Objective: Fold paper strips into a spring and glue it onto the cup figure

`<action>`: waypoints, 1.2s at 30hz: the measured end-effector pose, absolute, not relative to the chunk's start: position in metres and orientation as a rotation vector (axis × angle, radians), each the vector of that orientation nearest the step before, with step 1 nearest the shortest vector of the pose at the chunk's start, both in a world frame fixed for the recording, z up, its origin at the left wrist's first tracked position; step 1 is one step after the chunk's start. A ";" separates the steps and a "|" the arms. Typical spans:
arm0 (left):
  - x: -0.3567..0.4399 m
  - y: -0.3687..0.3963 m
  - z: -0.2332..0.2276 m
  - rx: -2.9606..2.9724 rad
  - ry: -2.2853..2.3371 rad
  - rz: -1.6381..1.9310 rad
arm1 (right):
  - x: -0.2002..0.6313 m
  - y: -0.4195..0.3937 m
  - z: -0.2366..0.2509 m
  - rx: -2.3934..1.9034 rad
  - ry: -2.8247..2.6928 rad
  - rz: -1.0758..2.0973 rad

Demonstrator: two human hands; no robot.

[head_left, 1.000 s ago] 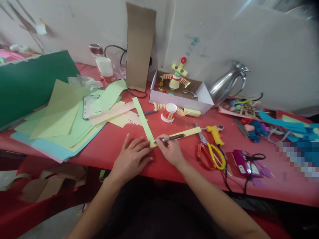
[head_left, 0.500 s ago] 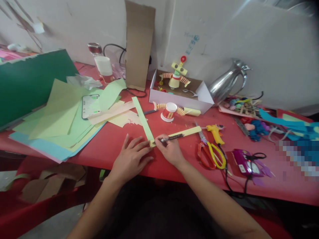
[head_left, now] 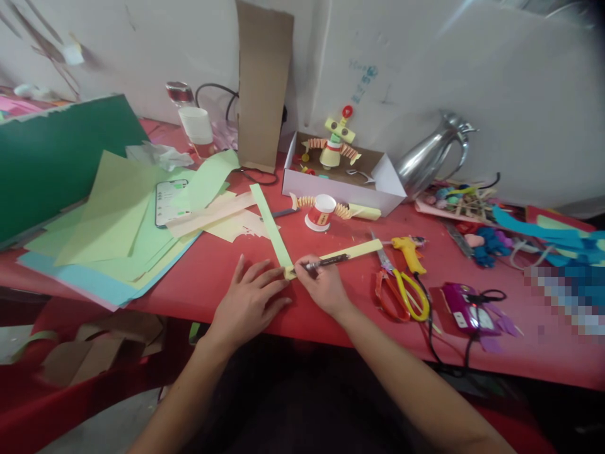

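In my right hand (head_left: 324, 287) is a black pen (head_left: 327, 261), its tip down by the join of two paper strips. A light green strip (head_left: 270, 224) runs away from me to the left, and a yellow strip (head_left: 362, 251) points to the right; their near ends meet between my hands. My left hand (head_left: 255, 296) lies with spread fingers, its fingertips on that join. Beyond the hands stands a paper cup (head_left: 319, 217), upside down, with red sides and pleated paper arms.
Scissors (head_left: 401, 293) and a yellow glue gun (head_left: 408, 253) lie right of my hands, near a purple box with a cable (head_left: 467, 309). Paper sheets (head_left: 108, 221) and a phone (head_left: 171, 202) are left. Behind stand a white box (head_left: 343, 186) holding a paper figure (head_left: 334, 142) and a metal jug (head_left: 432, 154).
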State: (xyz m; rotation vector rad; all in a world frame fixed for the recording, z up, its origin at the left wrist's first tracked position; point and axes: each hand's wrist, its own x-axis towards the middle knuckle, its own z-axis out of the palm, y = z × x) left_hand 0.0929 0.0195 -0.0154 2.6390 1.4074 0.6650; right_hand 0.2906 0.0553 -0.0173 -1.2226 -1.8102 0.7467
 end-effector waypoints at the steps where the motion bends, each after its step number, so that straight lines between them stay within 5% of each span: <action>1: 0.093 0.019 -0.015 2.642 1.408 0.660 | 0.291 0.055 -0.018 -1.215 -1.814 0.747; 36: 0.093 0.020 -0.014 2.630 1.394 0.645 | 0.289 0.055 -0.016 -1.225 -1.776 0.786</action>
